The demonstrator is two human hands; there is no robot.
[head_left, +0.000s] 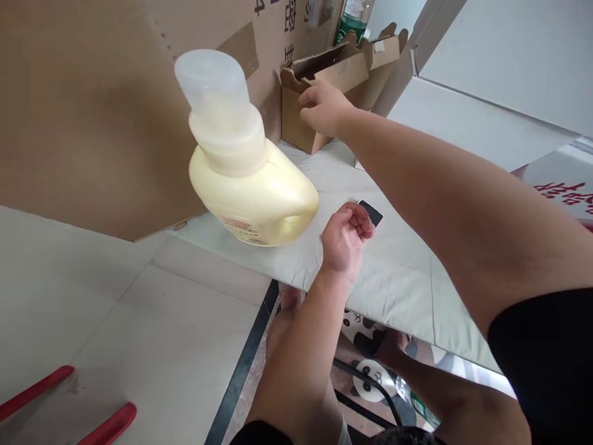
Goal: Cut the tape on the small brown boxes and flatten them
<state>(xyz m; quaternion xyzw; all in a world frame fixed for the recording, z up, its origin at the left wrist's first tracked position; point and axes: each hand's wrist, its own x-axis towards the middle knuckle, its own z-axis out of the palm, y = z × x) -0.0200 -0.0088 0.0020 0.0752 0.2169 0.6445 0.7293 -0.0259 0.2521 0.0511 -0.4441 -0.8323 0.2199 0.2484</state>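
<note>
My right hand (325, 107) reaches to the front corner of a small brown cardboard box (296, 120). Its fingers are bent and spread at the notched rim, and whether they press on it I cannot tell. Palm up, my left hand (345, 238) hovers over the cloth-covered surface (403, 272) with loosely curled fingers and a bare palm. Just behind those fingertips lies a small dark card-like thing (371, 213) with a pale edge. To the left stands a bottle of pale yellow liquid (254, 191) with a large translucent cap (213, 86).
A large cardboard carton (92, 111) rises at the left behind the bottle. A green-labelled plastic bottle (352, 25) stands at the back. A box with red writing (565, 185) is at the right. Red bars (106, 426) lie low at the left, above pale floor tiles (176, 327).
</note>
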